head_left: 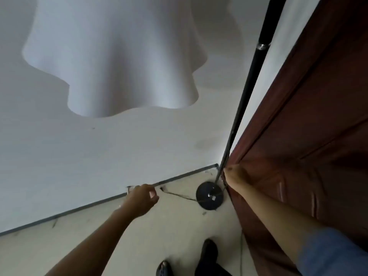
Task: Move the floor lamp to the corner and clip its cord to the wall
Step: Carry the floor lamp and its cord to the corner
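The floor lamp stands in the corner, with its round black base (209,196) on the floor and its black pole (249,86) rising to a white wavy shade (119,56) close to my head. My right hand (236,173) is closed around the pole low down, just above the base. A thin dark cord (179,196) runs left from the base along the floor toward my left hand (142,198). That hand is pinched at the foot of the wall, beside a small clip (128,189) on the skirting strip. The fingertips are hidden.
A dark red door (308,136) stands close on the right, touching my right forearm. The white wall (79,156) meets the pale floor (179,236) at a grey skirting strip. My feet (207,253) are just behind the lamp base.
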Action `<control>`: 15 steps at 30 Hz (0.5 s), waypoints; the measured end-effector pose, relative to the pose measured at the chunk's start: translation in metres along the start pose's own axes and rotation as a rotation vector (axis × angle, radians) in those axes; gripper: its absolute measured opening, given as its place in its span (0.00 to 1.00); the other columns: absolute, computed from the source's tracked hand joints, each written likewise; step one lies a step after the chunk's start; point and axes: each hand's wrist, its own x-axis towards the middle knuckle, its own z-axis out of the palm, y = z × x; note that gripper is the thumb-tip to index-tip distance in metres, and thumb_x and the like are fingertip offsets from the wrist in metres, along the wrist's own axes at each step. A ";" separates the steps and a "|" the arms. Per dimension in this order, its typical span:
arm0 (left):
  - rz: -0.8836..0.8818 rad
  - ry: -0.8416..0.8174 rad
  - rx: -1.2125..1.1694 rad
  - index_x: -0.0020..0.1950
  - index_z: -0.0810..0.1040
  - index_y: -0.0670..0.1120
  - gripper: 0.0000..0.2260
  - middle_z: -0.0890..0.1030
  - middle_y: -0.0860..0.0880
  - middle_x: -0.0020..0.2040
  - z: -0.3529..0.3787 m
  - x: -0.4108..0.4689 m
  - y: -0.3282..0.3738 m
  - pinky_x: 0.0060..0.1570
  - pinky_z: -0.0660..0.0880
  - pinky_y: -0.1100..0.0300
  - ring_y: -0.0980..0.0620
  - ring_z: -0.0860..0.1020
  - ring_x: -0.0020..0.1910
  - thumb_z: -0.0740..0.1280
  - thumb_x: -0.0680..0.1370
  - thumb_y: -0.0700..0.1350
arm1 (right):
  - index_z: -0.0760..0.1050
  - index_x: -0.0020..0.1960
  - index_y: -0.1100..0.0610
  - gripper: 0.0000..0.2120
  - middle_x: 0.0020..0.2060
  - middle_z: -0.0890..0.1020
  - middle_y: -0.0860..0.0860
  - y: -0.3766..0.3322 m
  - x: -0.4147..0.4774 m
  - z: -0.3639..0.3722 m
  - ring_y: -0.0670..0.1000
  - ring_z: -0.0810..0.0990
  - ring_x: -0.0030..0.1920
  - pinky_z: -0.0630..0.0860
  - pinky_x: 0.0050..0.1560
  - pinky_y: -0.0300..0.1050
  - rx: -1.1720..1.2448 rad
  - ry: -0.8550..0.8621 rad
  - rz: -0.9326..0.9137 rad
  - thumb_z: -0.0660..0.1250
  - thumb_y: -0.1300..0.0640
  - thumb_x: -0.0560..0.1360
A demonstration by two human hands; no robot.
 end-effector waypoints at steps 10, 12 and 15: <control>-0.180 -0.065 -0.117 0.40 0.78 0.51 0.04 0.84 0.45 0.42 0.029 -0.013 -0.039 0.47 0.79 0.52 0.47 0.81 0.42 0.66 0.72 0.50 | 0.75 0.36 0.56 0.28 0.34 0.79 0.51 -0.014 -0.001 0.023 0.59 0.80 0.41 0.76 0.42 0.51 0.042 -0.134 -0.079 0.59 0.31 0.69; -0.181 -0.064 -0.135 0.40 0.79 0.51 0.04 0.84 0.46 0.40 0.027 -0.014 -0.043 0.45 0.80 0.52 0.46 0.80 0.42 0.66 0.72 0.49 | 0.79 0.43 0.58 0.36 0.39 0.81 0.55 -0.026 0.000 0.021 0.60 0.80 0.45 0.72 0.43 0.49 -0.023 -0.045 0.070 0.50 0.28 0.72; -0.173 -0.046 -0.154 0.39 0.79 0.51 0.04 0.84 0.46 0.39 0.023 -0.016 -0.047 0.44 0.78 0.52 0.46 0.81 0.42 0.66 0.72 0.49 | 0.76 0.59 0.67 0.35 0.58 0.79 0.65 -0.038 0.004 0.023 0.65 0.77 0.57 0.71 0.54 0.54 0.038 0.033 0.238 0.46 0.39 0.79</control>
